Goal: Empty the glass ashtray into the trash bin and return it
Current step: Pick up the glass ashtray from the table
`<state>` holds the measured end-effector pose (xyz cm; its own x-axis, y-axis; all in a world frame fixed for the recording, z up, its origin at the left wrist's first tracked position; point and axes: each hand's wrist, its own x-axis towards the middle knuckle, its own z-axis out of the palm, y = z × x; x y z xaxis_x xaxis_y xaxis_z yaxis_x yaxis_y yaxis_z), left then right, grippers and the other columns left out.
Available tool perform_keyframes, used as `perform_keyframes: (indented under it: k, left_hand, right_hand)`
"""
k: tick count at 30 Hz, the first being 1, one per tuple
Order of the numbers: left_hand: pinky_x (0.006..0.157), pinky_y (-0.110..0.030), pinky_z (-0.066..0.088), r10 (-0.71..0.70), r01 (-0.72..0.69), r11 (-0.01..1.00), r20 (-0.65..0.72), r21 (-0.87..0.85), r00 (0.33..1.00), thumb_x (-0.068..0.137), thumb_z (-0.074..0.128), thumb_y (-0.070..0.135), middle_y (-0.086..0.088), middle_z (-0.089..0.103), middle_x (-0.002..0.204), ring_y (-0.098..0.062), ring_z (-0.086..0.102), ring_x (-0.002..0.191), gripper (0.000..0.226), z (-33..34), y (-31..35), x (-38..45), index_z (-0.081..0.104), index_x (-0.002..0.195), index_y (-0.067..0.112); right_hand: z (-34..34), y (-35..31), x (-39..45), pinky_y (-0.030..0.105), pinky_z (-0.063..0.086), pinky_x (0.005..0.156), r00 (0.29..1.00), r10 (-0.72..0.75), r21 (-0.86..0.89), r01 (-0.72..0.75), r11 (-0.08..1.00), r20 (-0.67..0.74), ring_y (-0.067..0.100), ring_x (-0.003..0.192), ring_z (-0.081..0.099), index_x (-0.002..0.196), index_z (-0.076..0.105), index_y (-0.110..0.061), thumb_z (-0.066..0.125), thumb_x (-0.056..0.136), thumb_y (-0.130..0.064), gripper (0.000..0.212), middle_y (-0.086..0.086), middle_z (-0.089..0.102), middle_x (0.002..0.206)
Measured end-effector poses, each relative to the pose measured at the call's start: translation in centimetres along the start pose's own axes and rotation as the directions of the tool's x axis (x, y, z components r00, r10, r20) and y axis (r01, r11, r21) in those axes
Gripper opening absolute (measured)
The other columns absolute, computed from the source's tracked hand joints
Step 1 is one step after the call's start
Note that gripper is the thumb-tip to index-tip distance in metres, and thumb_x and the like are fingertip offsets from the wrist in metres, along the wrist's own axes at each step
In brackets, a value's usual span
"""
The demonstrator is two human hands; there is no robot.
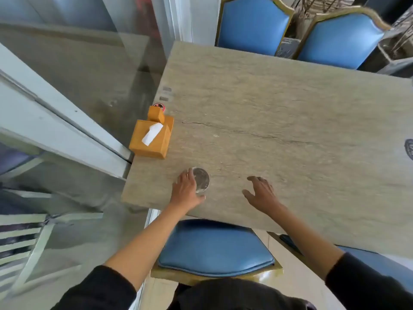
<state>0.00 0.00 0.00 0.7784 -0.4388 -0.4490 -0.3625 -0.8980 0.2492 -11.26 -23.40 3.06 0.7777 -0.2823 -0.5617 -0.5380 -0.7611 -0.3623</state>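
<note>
Fingers [188,175] of the left hand [186,190] are curling around the left rim of the glass ashtray [201,180], with the thumb lying against its lower edge, so the hand is clasping the dish from the left and below; whether it is lifting it off the surface is not clear. Fingers [253,179] of the right hand [262,193] are spreading apart and gripping nothing, hovering or resting low over the tabletop to the right of the ashtray, well apart from it.

Filling the middle and right of the frame, the stone-patterned table [290,108] is carrying everything. 2 blue chairs [252,23] are standing along its far edge at the upper right, and 1 blue seat cushion [214,249] is sitting below the near edge at the lower centre. An orange tissue box [152,139] is lying at the table's left edge, above and left of the ashtray, with a white tissue sticking out. A smaller orange box [156,114] is sitting on its far end. The round, clear ashtray is lying in the table's lower left corner area.
</note>
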Motion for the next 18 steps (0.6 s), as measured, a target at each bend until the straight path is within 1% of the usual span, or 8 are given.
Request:
perform_keyframes:
  k: [1, 3, 5, 7, 9, 13, 15, 18]
  left_hand:
    - [0.107, -0.049, 0.044, 0.01, -0.011, 1.0, 0.014, 0.017, 1.0, 0.071, 0.076, 0.059, -0.019, 0.034, 0.15, -0.037, 0.038, 0.137, 0.116, 0.2, -0.1, 0.8, 0.014, 0.153, 0.004]
    - [0.107, -0.05, 0.043, 0.026, -0.026, 0.999, -0.003, 0.038, 1.0, 0.072, 0.075, 0.058, -0.021, 0.034, 0.151, -0.037, 0.038, 0.137, 0.115, 0.5, -0.2, 2.0, 0.016, 0.153, 0.002]
    - [0.102, -0.048, 0.046, 0.05, -0.049, 0.997, -0.016, 0.062, 0.999, 0.072, 0.076, 0.056, -0.02, 0.038, 0.147, -0.036, 0.042, 0.132, 0.112, 0.8, -0.3, 3.0, 0.019, 0.152, 0.002]
    - [0.096, -0.044, 0.049, 0.065, -0.064, 0.997, -0.023, 0.051, 0.998, 0.069, 0.078, 0.054, -0.019, 0.041, 0.141, -0.034, 0.044, 0.126, 0.11, 1.3, -0.5, 3.7, 0.024, 0.151, 0.003]
    - [0.092, -0.043, 0.05, 0.083, -0.081, 0.995, -0.033, 0.051, 0.996, 0.065, 0.081, 0.054, -0.017, 0.041, 0.138, -0.033, 0.044, 0.123, 0.112, 1.4, -0.9, 4.1, 0.026, 0.149, 0.005]
    - [0.087, -0.044, 0.053, 0.134, -0.134, 0.987, -0.002, 0.087, 0.991, 0.057, 0.085, 0.056, -0.017, 0.042, 0.137, -0.033, 0.044, 0.122, 0.118, 1.5, -2.0, 4.4, 0.027, 0.149, 0.01]
    - [0.087, -0.043, 0.053, 0.155, -0.155, 0.984, 0.012, 0.092, 0.988, 0.056, 0.086, 0.056, -0.016, 0.043, 0.137, -0.033, 0.044, 0.123, 0.117, 1.1, -2.3, 4.3, 0.029, 0.148, 0.011]
    - [0.089, -0.041, 0.053, 0.161, -0.163, 0.984, 0.036, 0.064, 0.986, 0.053, 0.089, 0.052, -0.016, 0.043, 0.136, -0.032, 0.045, 0.122, 0.115, 0.2, -2.4, 4.0, 0.032, 0.142, 0.007]
  right_hand:
    - [0.2, 0.0, 0.2, 0.044, 0.034, 0.113, 1.0, 0.008, 0.007, -0.008, 1.0, -0.011, 0.035, 0.143, 0.042, 0.149, 0.043, -0.008, 0.058, 0.101, -0.035, 0.057, 0.017, 0.048, 0.152]
    - [0.2, 0.0, 0.5, 0.044, 0.034, 0.113, 0.999, 0.036, 0.032, -0.035, 0.999, -0.033, 0.036, 0.142, 0.042, 0.149, 0.044, -0.008, 0.059, 0.101, -0.034, 0.056, 0.017, 0.05, 0.15]
    - [0.3, -0.1, 0.5, 0.045, 0.034, 0.113, 0.998, 0.06, 0.044, -0.059, 0.997, -0.03, 0.036, 0.142, 0.043, 0.148, 0.045, -0.007, 0.059, 0.101, -0.032, 0.055, 0.017, 0.05, 0.149]
    - [0.6, -0.3, 0.5, 0.046, 0.036, 0.114, 0.996, 0.083, 0.067, -0.08, 0.995, -0.037, 0.036, 0.141, 0.043, 0.148, 0.046, -0.006, 0.06, 0.1, -0.03, 0.055, 0.018, 0.051, 0.149]
    - [1.0, -0.5, 0.3, 0.047, 0.036, 0.115, 0.993, 0.111, 0.095, -0.107, 0.99, -0.047, 0.036, 0.141, 0.044, 0.147, 0.048, -0.005, 0.061, 0.1, -0.029, 0.055, 0.018, 0.052, 0.149]
    - [2.1, -1.1, -0.5, 0.046, 0.036, 0.115, 0.987, 0.152, 0.144, -0.144, 0.979, -0.044, 0.037, 0.141, 0.043, 0.146, 0.048, -0.005, 0.061, 0.099, -0.029, 0.053, 0.019, 0.053, 0.147]
    - [2.6, -1.6, -1.1, 0.046, 0.038, 0.114, 0.984, 0.169, 0.171, -0.158, 0.973, -0.054, 0.036, 0.141, 0.043, 0.145, 0.049, -0.006, 0.06, 0.099, -0.03, 0.053, 0.018, 0.053, 0.147]
    - [2.8, -2.6, -2.2, 0.045, 0.039, 0.114, 0.978, 0.199, 0.222, -0.18, 0.958, -0.066, 0.032, 0.144, 0.041, 0.145, 0.049, -0.009, 0.06, 0.099, -0.033, 0.053, 0.015, 0.052, 0.15]
